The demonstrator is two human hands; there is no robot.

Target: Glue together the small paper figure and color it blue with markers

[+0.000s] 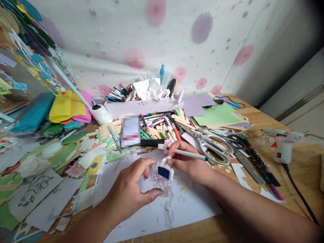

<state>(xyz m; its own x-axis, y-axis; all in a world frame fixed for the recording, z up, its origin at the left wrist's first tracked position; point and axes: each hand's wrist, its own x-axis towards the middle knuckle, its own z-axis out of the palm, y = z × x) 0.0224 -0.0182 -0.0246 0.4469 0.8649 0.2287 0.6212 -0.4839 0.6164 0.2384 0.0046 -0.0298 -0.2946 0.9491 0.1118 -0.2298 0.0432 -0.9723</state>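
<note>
My right hand point(188, 165) is closed, pinching a small white piece point(169, 172) with a dark blue rectangular face and a scalloped edge; its exact kind I cannot make out. A white marker point(188, 154) with a blue end also lies across the fingers of that hand. Just left of the piece, my left hand point(136, 184) has thumb and forefinger spread apart; the forefinger comes close to the piece, and whether it touches is unclear. Dark smudges show on the left thumb. Beneath both hands lies a stained white paper sheet point(131, 219).
Large scissors point(215, 145) and a utility knife point(249, 168) lie to the right, before a glue gun point(283, 145) with a black cord. A phone point(131, 131) leans behind the hands. Behind it stands a white box point(136, 108) of pens. Paper scraps point(45, 182) cover the left side.
</note>
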